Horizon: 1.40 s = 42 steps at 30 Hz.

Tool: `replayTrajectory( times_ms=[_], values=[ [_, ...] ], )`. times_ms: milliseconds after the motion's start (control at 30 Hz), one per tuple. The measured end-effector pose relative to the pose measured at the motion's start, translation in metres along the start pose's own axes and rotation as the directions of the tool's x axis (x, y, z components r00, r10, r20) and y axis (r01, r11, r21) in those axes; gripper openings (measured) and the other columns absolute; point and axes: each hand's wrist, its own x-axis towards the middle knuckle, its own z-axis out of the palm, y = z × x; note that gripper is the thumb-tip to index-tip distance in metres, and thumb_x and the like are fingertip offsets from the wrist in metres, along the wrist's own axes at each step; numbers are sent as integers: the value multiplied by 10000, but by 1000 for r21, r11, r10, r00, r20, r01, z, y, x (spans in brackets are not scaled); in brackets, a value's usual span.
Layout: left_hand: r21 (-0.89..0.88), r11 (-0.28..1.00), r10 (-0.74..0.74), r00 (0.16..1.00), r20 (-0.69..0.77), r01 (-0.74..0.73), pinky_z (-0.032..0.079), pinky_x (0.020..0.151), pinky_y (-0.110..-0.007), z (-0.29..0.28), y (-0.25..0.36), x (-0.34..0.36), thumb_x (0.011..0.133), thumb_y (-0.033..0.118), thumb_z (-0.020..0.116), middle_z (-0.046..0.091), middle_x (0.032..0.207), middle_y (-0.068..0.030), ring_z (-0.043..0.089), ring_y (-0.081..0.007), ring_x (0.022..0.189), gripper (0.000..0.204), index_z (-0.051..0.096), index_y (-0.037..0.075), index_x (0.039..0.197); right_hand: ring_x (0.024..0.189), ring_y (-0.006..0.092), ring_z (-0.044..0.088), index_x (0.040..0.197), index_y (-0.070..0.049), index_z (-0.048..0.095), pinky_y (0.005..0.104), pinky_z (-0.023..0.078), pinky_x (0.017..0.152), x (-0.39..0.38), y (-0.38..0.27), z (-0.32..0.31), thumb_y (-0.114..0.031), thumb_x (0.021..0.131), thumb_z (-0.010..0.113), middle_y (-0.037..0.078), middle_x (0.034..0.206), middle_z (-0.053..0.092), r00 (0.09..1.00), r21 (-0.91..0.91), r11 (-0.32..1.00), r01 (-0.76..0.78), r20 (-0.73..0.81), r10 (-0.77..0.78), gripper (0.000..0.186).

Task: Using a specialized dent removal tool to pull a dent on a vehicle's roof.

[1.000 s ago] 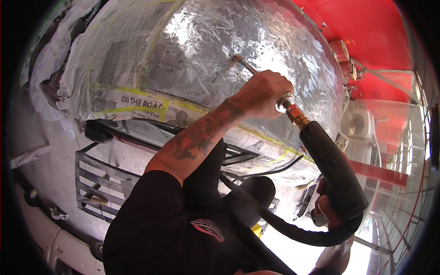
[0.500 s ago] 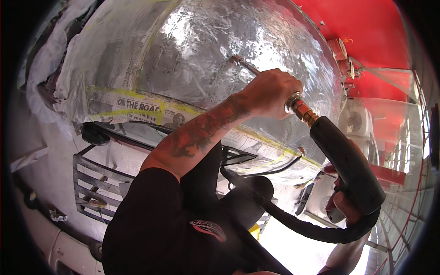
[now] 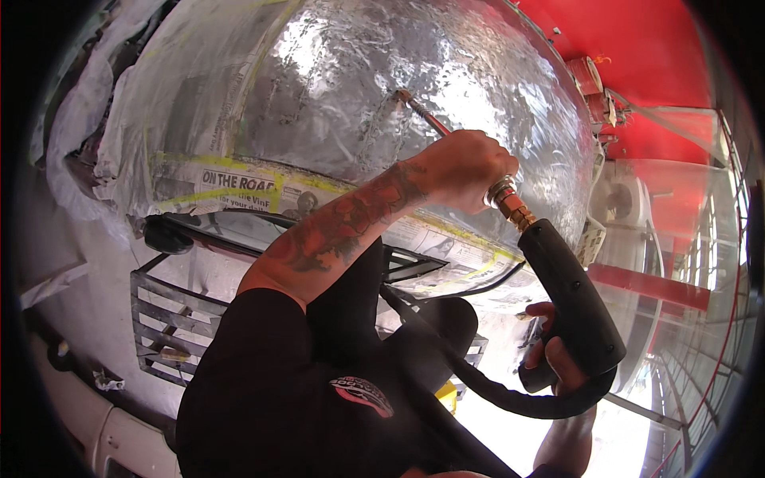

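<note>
My left hand is closed around the thin metal lance of a spray gun, just above its brass fitting. The lance tip touches or nearly touches the crinkled silvery plastic sheet that covers a vehicle's windscreen. My right hand grips the black handle of the gun from below, at the lower right. A black hose curves from the handle's base back toward my body. My tattooed left forearm and black sleeve hide part of the hose.
A strip of newspaper with yellow tape runs along the sheet's lower edge. Below it are a black wiper and a dusty grille. A red wall stands at the upper right. More plastic sheeting hangs at the left.
Both hands keep their hold. The gun and lance have shifted only slightly against the covered windscreen.
</note>
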Motion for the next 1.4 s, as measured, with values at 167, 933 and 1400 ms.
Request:
replayTrajectory(
  times_ms=[167, 933, 1400],
  values=[
    [88, 996, -59, 935, 348, 30, 493, 715, -418, 18, -8, -6, 586, 65, 749, 605, 741, -77, 631, -299, 774, 254, 574, 74, 769, 606, 192, 655, 1122, 65, 540, 274, 526, 527, -19, 44, 17, -189, 847, 673, 247, 1089, 641, 974, 522, 843, -133, -87, 208, 398],
    [-31, 999, -22, 985, -172, 17, 509, 739, -395, -10, 30, 13, 611, 126, 786, 655, 868, -85, 647, -292, 779, 335, 627, 69, 900, 630, 130, 582, 1282, 50, 556, 280, 480, 601, 7, -61, -34, -213, 751, 671, 100, 946, 663, 973, -340, 914, 220, 148, -179, 604],
    [4, 990, -137, 961, -239, 142, 500, 747, -401, -1, -27, -19, 592, 100, 803, 647, 856, -68, 631, -298, 829, 355, 621, 93, 897, 804, 80, 556, 1426, 6, 402, 244, 444, 728, 22, -43, -18, -114, 710, 722, 59, 1107, 634, 989, -217, 973, 81, 137, -52, 793]
  ],
)
